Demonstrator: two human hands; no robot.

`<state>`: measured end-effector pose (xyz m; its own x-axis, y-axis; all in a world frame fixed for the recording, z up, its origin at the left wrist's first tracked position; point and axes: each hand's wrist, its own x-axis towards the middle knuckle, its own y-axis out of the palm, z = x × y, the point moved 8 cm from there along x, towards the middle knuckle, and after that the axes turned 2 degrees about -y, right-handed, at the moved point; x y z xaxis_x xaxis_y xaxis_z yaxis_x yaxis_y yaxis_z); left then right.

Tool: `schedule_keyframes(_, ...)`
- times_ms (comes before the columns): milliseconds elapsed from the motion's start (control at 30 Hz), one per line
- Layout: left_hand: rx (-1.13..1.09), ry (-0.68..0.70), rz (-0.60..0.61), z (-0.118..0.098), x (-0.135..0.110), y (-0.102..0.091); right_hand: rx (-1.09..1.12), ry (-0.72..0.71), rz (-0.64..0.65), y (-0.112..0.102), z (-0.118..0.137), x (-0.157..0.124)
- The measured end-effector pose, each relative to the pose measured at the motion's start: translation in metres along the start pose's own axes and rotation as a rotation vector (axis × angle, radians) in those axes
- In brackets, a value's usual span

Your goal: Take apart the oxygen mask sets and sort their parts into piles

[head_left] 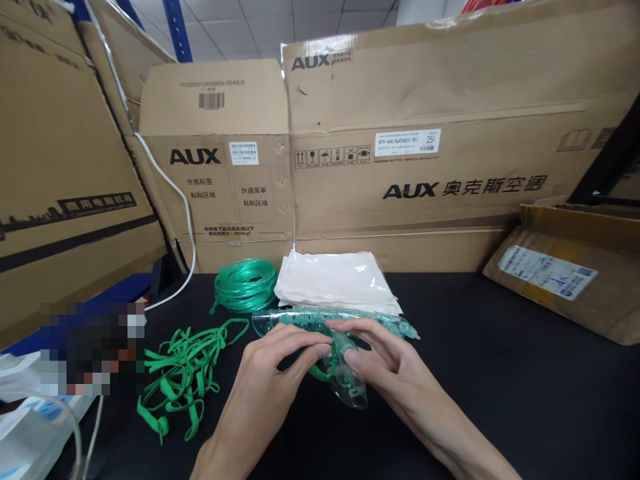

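Observation:
My left hand (273, 373) and my right hand (380, 363) meet at the middle of the black table (500, 387), both with fingers closed on a clear green-tinted plastic mask (350, 387) that has a green elastic strap (320, 370) at its side. Just behind the hands lies a row of more clear masks (300, 321). A loose heap of green elastic straps (183, 373) lies left of my left hand. A coil of green tubing (245, 283) sits behind that heap.
A stack of clear plastic bags (335, 280) lies behind the masks. Large AUX cardboard boxes (450, 133) wall off the back and left. A flat cardboard parcel (565, 280) rests at the right. White packets (30, 427) and a white cable (175, 193) are at the left.

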<state>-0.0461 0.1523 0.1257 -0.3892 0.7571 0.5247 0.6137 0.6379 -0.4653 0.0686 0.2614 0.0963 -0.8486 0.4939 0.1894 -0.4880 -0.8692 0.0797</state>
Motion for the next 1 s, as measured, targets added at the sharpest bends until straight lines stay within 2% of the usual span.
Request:
schedule_keyframes(233,-0.01,0.055,0.002,-0.002,0.0,0.002,-0.001,-0.001,0.008,-0.002,-0.005,0.003)
schedule_keyframes(467,-0.104,-0.015,0.043,0.006,-0.001,0.004,-0.076,-0.094,-0.01,-0.007,0.003,0.005)
schedule_keyframes(567,-0.144,-0.07,0.073,0.009,-0.001,0.006,-0.221,-0.208,-0.027,-0.009,0.01,0.001)
schedule_keyframes(767,-0.215,-0.247,0.105,0.021,-0.003,0.007,-0.648,-0.549,-0.054,-0.001,0.032,-0.013)
schedule_keyframes(1000,-0.31,-0.348,0.102,0.032,-0.004,0.012,-0.818,-0.684,-0.123,0.009,0.047,-0.024)
